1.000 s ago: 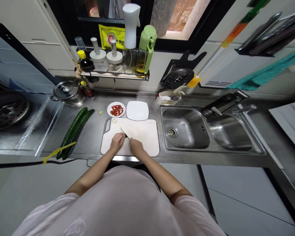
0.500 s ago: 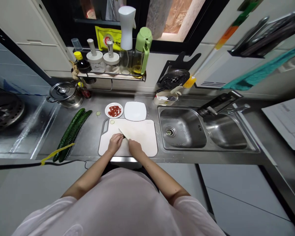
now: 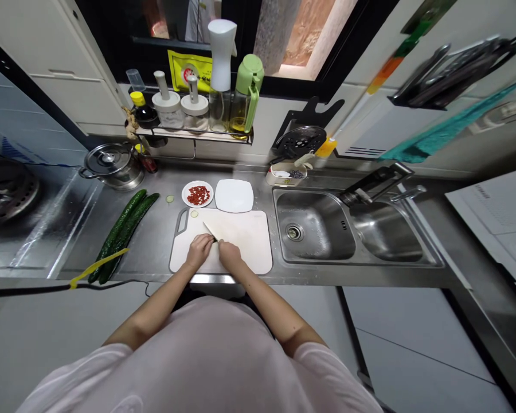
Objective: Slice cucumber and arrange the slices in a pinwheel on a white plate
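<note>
My right hand (image 3: 230,256) is closed round the handle of a knife (image 3: 209,230), whose blade points up and left over the white cutting board (image 3: 251,246). Close against the blade, my left hand (image 3: 199,250) pinches a small dark-green piece, apparently cucumber and mostly hidden by fingers and knife. One pale round slice (image 3: 194,214) lies at the board's upper left corner. Beyond the board stand a small plate of chopped red pieces (image 3: 198,195) and a white square plate (image 3: 234,196) with nothing on it.
Two cucumbers (image 3: 122,235) lie on the steel counter to the left, a yellow strap (image 3: 98,264) across their near end. Another slice (image 3: 169,199) is beside them. A lidded pot (image 3: 112,166) stands behind. Right of the board is a double sink (image 3: 313,223); a bottle rack (image 3: 193,133) hangs above.
The view has shifted slightly. The knife blade now lies closer to my left fingers, covering more of the small piece, and my right hand has come a little nearer my left.
</note>
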{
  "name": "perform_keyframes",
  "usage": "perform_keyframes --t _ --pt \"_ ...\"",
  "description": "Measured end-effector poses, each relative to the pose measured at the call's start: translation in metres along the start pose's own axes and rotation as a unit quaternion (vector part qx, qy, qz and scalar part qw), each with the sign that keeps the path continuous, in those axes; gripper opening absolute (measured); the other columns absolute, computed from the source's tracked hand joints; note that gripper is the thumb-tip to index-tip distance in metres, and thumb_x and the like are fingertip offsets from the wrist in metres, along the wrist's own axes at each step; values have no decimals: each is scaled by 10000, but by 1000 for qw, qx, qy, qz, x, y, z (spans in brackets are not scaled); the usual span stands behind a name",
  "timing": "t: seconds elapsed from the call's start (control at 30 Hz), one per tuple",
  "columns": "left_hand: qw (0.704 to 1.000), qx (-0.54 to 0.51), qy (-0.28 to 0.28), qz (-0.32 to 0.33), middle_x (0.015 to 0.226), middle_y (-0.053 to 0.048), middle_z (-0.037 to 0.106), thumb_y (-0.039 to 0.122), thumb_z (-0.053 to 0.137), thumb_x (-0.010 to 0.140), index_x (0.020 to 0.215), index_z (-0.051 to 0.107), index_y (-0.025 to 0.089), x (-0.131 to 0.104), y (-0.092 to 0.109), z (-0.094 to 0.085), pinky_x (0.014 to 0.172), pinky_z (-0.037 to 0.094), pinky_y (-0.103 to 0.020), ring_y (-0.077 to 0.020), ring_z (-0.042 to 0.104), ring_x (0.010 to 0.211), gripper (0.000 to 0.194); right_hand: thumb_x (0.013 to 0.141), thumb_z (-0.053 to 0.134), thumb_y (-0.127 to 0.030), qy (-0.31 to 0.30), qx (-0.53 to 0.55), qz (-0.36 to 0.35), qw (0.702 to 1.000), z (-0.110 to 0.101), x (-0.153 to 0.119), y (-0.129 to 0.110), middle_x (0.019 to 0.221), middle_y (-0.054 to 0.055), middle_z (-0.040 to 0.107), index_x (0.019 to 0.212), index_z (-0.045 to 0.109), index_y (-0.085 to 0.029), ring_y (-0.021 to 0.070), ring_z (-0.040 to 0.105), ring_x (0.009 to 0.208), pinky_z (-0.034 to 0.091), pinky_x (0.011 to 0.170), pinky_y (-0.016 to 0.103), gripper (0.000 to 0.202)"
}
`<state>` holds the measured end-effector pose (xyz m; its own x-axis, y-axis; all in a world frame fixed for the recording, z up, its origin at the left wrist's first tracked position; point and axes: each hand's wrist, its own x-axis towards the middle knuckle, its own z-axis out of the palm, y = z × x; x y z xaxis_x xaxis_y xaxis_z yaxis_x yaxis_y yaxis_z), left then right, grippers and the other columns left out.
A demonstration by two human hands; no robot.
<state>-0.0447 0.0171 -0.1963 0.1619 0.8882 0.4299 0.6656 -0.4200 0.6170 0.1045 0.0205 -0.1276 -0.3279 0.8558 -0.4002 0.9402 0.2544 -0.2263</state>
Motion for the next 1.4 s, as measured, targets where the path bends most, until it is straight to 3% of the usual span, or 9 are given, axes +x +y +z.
perform_keyframes --t 0.4,0.83,1.4 --pt "1000 -3 5 2 951 -68 655 243 464 898 966 638 203 0 0 -1 855 486 -374 -192 589 943 191 867 347 -43 5 5 -6 1000 0 0 1 968 119 669 1066 531 -118 208 651 902 486 737 292 282" --pt "1000 -4 9 3 948 -67 662 257 464 900 964 638 203 -1 -1 0 858 484 -379 -191 593 938 193 847 364 -30 1 -3 5 1000 11 -23 14 950 137 664 1053 507 -119 216 648 908 485 740 310 266" --pt "1000 -1 11 -8 955 -67 661 264 466 899 962 637 209 -1 0 1 859 485 -372 -187 590 945 190 846 398 -29 -18 -6 18 1000 10 -41 20 941 134 665 1043 518 -118 218 652 900 472 734 294 247"
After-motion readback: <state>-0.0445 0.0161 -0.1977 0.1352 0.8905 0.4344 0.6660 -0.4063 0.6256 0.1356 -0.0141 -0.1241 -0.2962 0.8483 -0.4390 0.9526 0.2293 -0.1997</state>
